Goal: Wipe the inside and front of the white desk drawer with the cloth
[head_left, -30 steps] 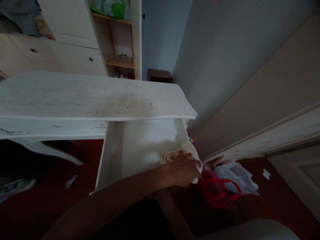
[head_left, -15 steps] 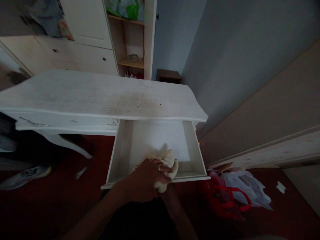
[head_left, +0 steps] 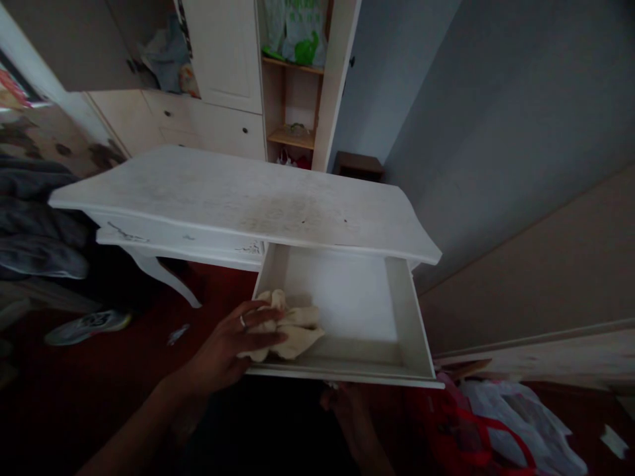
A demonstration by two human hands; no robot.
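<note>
Two hands show, both at the open drawer [head_left: 398, 301] of a white table [head_left: 223, 198]. Inside the drawer, at its near left corner and against the front board, lies a crumpled cream cloth [head_left: 295, 329]. The left hand [head_left: 225, 347] reaches in over that front left corner and rests on the cloth. Its fingers [head_left: 268, 338] stretch out side by side across the fabric, and the thumb is set apart along the cloth's far edge, so the fabric bunches between them. A ring [head_left: 243, 322] sits on one finger. The right hand [head_left: 342, 404] is in deep shadow just under the drawer's front board, and how its fingers are set cannot be told. On the red floor right of the drawer lie a red bag [head_left: 459, 430] and a white plastic bag [head_left: 520, 423], touching each other. Well left of the drawer, a pale shoe [head_left: 86, 327] lies on the floor. Beyond the drawer, behind the table, stands a cream cupboard [head_left: 228, 59].
</note>
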